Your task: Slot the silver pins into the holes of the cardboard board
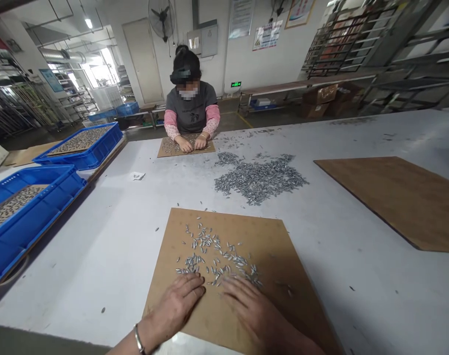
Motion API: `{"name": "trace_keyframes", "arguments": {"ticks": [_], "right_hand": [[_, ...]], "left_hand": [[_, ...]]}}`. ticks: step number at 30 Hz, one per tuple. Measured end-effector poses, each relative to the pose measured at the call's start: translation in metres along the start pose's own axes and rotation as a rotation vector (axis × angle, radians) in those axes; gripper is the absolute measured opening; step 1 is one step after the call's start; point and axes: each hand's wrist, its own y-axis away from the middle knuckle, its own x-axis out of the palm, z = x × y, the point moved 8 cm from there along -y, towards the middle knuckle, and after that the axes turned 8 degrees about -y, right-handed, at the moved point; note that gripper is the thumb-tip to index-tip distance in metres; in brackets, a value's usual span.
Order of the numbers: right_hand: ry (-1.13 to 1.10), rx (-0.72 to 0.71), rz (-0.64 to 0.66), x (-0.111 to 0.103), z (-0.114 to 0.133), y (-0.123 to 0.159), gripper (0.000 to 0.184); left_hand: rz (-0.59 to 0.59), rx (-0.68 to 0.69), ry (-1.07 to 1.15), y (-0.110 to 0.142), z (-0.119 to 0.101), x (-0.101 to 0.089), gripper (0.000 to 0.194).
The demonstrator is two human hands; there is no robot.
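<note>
A square brown board (pixel 224 320) lies before me on the white table. Many small, silvery, spindle-shaped metal pieces (pixel 205 240) are scattered loosely across its middle. My left hand (pixel 178 301) rests on the board's near left part, fingers loosely bent, tips beside the nearest pieces; I see nothing held in it. On the other side, my right hand (pixel 250 305) has its fingers stretched out over the near edge of the scattered pieces. Those fingers are slightly blurred, and what lies beneath them is hidden. A bracelet (pixel 138 339) circles my left wrist.
Beyond the board is a large heap of the metal pieces (pixel 261 178). To the right lies another brown board (pixel 397 199). Blue crates (pixel 67 180) holding filled boards stand at left. Across the table, a co-worker (pixel 192 111) handles pieces on a smaller board (pixel 167 148).
</note>
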Motion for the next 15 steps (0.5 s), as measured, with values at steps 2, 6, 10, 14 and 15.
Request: {"name": "trace_keyframes", "arguments": {"ticks": [2,6,10,14,15], "right_hand": [[-0.059,-0.019,0.021,0.0,0.011,0.002,0.044],[0.003,0.16,-0.051,-0.009,0.002,-0.006,0.042],[0.002,0.16,-0.021,0.006,0.006,-0.025,0.043],[0.006,0.092,-0.002,0.014,0.0,-0.021,0.041],[0.03,0.104,-0.009,0.013,-0.008,-0.018,0.041]], "left_hand": [[-0.094,-0.056,-0.001,0.01,0.012,-0.01,0.04],[-0.147,-0.184,-0.087,0.009,0.021,-0.015,0.037],[-0.042,-0.002,-0.033,-0.009,-0.009,0.0,0.039],[-0.019,-0.033,-0.03,-0.013,0.009,-0.002,0.033],[-0.033,-0.096,-0.046,-0.013,0.023,-0.006,0.03]]}}
